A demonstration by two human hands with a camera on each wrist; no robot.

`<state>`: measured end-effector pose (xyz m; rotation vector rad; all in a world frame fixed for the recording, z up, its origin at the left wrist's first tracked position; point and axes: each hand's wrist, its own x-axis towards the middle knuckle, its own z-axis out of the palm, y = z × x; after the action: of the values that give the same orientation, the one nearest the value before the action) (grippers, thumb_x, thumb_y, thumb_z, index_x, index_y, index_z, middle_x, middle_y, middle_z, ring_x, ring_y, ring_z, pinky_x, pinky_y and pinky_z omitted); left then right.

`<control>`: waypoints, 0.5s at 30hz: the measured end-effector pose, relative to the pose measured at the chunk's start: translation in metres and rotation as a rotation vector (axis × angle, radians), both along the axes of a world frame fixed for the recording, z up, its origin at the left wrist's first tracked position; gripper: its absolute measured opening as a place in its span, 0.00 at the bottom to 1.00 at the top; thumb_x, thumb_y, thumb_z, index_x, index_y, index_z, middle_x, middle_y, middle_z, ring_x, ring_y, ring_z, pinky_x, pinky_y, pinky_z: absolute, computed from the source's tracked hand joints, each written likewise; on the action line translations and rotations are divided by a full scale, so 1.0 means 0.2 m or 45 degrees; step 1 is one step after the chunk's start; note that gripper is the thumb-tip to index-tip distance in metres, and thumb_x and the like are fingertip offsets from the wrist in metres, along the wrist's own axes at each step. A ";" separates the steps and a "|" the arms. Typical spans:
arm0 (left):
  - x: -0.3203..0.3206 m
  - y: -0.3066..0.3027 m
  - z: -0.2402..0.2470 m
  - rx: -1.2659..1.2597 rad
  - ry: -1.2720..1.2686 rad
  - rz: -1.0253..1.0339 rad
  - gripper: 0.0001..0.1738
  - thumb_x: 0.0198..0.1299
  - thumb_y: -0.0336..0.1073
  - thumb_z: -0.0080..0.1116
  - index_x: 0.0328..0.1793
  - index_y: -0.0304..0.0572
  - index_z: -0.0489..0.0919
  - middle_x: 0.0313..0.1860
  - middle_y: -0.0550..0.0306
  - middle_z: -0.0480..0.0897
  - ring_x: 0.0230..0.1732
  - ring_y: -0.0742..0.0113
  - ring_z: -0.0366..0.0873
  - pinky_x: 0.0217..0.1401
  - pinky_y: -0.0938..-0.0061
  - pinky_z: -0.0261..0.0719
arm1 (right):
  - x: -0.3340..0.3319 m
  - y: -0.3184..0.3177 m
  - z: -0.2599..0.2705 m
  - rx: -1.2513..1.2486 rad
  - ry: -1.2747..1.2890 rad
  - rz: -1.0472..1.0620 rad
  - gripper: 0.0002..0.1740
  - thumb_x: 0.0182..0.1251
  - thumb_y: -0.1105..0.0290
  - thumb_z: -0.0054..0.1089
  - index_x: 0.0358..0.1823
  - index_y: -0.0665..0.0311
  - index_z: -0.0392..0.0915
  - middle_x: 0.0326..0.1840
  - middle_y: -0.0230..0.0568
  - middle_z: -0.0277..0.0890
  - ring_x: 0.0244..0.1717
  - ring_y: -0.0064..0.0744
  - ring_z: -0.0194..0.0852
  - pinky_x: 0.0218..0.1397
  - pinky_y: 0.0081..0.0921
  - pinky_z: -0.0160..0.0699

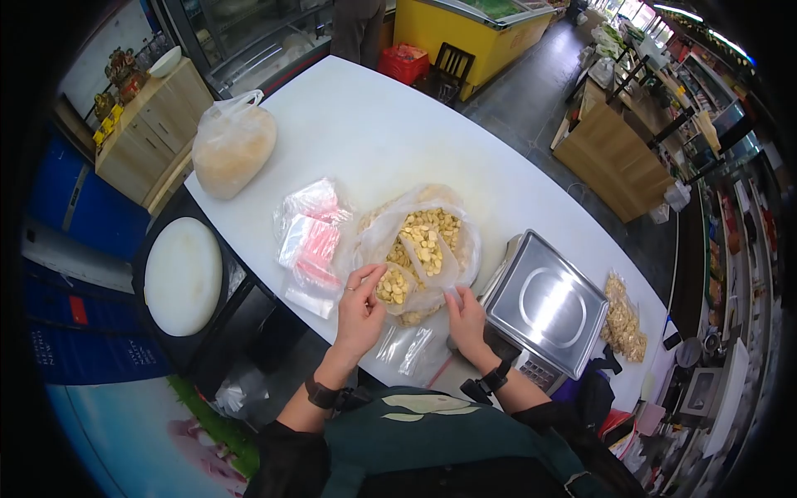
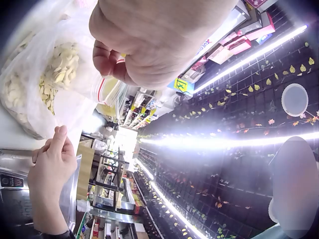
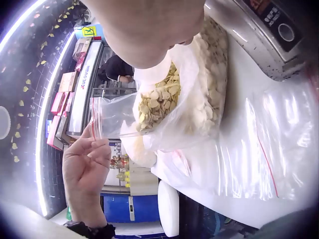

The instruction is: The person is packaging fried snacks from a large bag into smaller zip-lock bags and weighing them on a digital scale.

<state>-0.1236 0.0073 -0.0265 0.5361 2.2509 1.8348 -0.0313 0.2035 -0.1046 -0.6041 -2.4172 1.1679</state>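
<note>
My left hand (image 1: pixel 362 311) pinches the zip edge of a small clear zip bag (image 1: pixel 393 286), with pale yellow slices in its lower part. In the right wrist view, the red zip strip of this bag shows at the left fingertips. Close behind stands a large translucent plastic bag (image 1: pixel 469 241), its mouth spread around many more slices (image 1: pixel 436 222). The right hand (image 1: pixel 467 322) grips the near end of a smooth white scoop (image 1: pixel 446 267), which reaches into the large bag with slices on it. In the left wrist view, the right thumb and forefinger meet at the scoop's end.
Right of the large bag stands a steel-topped scale (image 1: pixel 548 303), a filled clear bag (image 1: pixel 623 319) beyond it. Stacked empty zip bags (image 1: pixel 311 245) lie at left; more zip bags (image 1: pixel 411 349) lie nearer me. A tied bag (image 1: pixel 235 149) sits at the white table's (image 1: pixel 349 108) left end.
</note>
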 end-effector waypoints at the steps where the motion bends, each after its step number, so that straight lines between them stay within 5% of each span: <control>1: 0.00 0.01 0.01 0.003 0.009 -0.001 0.33 0.47 0.16 0.45 0.63 0.40 0.75 0.59 0.56 0.72 0.27 0.77 0.65 0.31 0.83 0.68 | 0.02 0.00 0.00 0.003 0.009 -0.001 0.14 0.66 0.63 0.57 0.45 0.67 0.75 0.34 0.55 0.78 0.35 0.54 0.78 0.37 0.41 0.74; 6: -0.04 0.05 0.01 0.050 0.056 -0.050 0.35 0.46 0.14 0.45 0.65 0.39 0.73 0.61 0.58 0.67 0.27 0.81 0.64 0.24 0.86 0.71 | 0.08 0.00 0.02 0.007 0.076 -0.041 0.15 0.65 0.65 0.60 0.45 0.68 0.75 0.34 0.54 0.79 0.33 0.53 0.78 0.37 0.38 0.74; 15: -0.09 0.14 -0.07 -0.035 0.096 -0.004 0.32 0.47 0.17 0.46 0.63 0.38 0.74 0.58 0.53 0.71 0.25 0.73 0.67 0.30 0.79 0.69 | 0.17 0.13 0.21 -0.023 0.142 0.070 0.12 0.63 0.69 0.61 0.43 0.68 0.76 0.31 0.49 0.78 0.28 0.42 0.77 0.34 0.30 0.74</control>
<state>-0.1406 0.0346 -0.0396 0.6140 2.3180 1.8089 0.0034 0.2295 -0.0631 -0.4674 -2.3452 1.2134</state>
